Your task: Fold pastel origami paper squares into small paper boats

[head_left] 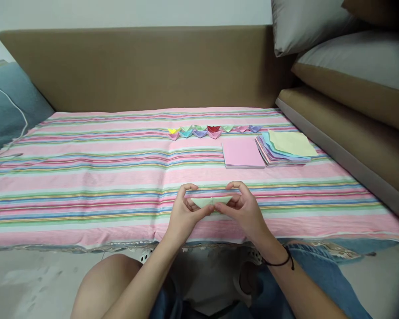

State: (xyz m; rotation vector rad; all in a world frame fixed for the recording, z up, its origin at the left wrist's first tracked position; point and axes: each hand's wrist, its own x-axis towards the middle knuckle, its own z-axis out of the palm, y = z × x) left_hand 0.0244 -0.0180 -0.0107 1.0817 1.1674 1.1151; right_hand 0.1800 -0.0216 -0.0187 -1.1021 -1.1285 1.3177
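Between my two hands is a pale green folded paper boat [202, 202], held level above the near part of the striped cloth. My left hand [187, 208] pinches its left half, the thumb pressed along the lower edge and the index finger raised and curled. From the other side my right hand [240, 204] grips the right half in the same way, thumb tip close to the left thumb at the middle. Fingers behind the paper are partly hidden.
Several small folded paper boats [213, 129] in mixed colours stand in two rows farther back. Right of them lie a pink paper stack [242, 153] and a fanned stack of coloured sheets [291, 144]. Cushions [352, 66] are piled at right; a white cord [18, 108] runs at left.
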